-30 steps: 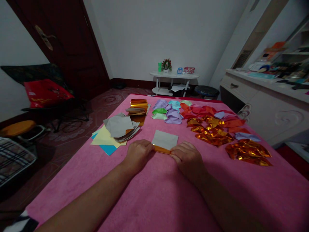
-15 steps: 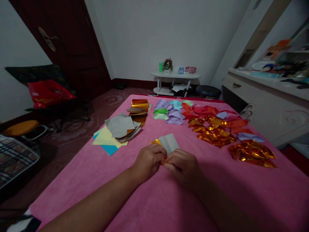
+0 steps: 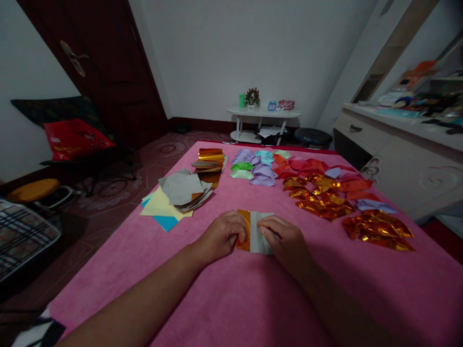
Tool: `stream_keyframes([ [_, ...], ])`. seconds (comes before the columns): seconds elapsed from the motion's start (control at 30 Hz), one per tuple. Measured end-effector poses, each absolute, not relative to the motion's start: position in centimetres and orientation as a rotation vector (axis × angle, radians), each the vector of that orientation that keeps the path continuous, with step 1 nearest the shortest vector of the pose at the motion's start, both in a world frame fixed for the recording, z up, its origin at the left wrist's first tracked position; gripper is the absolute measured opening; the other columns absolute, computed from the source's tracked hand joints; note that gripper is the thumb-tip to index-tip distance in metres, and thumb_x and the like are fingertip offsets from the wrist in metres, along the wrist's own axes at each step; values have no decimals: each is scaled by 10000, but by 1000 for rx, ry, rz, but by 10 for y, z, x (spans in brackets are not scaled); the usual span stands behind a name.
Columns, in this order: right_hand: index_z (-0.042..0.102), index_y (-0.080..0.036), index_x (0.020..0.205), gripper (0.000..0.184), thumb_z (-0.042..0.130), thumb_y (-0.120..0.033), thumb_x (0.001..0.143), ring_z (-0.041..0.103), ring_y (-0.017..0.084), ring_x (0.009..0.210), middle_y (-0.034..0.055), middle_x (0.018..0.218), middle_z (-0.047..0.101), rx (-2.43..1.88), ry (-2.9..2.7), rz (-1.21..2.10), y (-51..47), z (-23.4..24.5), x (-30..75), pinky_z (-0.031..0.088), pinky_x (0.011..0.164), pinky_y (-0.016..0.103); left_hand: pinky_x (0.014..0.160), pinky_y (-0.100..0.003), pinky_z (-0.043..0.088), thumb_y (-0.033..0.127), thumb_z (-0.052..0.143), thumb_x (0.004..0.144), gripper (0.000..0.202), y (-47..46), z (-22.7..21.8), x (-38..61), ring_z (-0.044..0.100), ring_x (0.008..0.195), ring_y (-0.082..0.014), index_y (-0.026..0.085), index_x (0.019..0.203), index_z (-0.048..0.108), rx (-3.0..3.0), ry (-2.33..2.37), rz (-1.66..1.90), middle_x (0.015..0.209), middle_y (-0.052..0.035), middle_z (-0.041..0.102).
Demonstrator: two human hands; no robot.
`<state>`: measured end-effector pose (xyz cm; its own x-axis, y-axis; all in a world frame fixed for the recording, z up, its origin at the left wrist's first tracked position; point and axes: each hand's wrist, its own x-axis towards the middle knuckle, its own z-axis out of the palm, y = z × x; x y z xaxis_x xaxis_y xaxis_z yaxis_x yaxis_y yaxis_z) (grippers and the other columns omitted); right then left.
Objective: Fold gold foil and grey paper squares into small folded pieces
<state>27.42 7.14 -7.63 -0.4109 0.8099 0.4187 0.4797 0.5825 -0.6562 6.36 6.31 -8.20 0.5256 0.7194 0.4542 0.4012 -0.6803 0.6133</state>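
Observation:
A sheet of foil paper (image 3: pixel 257 241) lies on the pink cloth before me, with a gold strip folded over at its left and the dull grey side showing at its right. My left hand (image 3: pixel 224 235) has its fingers curled on the gold strip. On the grey part, my right hand (image 3: pixel 285 240) is closed with thumb and fingertips together at the paper. Beyond my left hand is a loose stack of grey-backed foil sheets (image 3: pixel 181 187), resting on yellow paper (image 3: pixel 155 205) and blue paper (image 3: pixel 165 222).
Farther back stands a pile of gold foil (image 3: pixel 210 158). Folded purple paper pieces (image 3: pixel 263 174), red ones (image 3: pixel 311 165) and shiny gold ones (image 3: pixel 378 229) cover the right side of the pink-covered table (image 3: pixel 144 270). A drawer cabinet (image 3: pixel 390 149) borders the right.
The foil paper has turned and now lies flatter and squarer, its gold strip upright at the left. My hands have moved apart, the right one slightly to the right.

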Motion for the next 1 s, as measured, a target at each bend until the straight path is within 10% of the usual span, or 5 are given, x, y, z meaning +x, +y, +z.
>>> stream_keyframes([
  [1.0,638,-182,779,132,524,-117,791,525,135,663,13,707,587,-774,-2417,547,59,-72,273,338,633,262,819,-302,477,214,620,829,142,68,-72,52,590,898,-174,188,873,753,2085,815,842,919,-85,651],
])
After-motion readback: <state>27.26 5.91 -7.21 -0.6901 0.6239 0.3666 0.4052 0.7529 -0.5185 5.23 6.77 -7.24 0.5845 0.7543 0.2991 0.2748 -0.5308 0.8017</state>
